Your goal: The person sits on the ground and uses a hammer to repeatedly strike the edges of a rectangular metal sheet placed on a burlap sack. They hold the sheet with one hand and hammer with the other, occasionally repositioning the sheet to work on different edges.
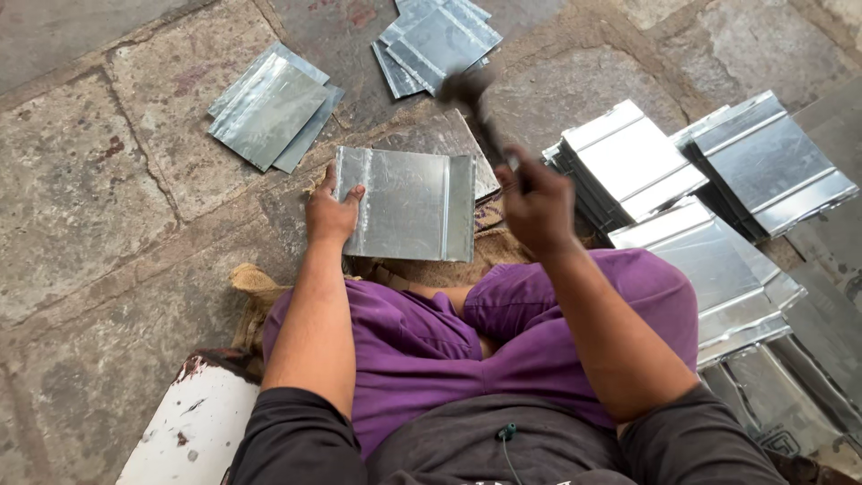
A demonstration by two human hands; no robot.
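A rectangular metal sheet [409, 203] with folded side edges lies on the stone floor in front of my crossed legs. My left hand [330, 212] presses on its left edge, thumb on top of the sheet. My right hand [537, 208] is closed around the handle of a hammer [476, 101], whose dark head is blurred and raised above the sheet's right side.
Stacks of folded metal sheets [628, 162] stand to the right, with more [772, 162] behind and a pile [718, 278] beside my right knee. Flat sheets lie at upper left [269, 108] and top centre [435, 45]. Burlap [251, 283] lies under me. A white object [193, 427] sits lower left.
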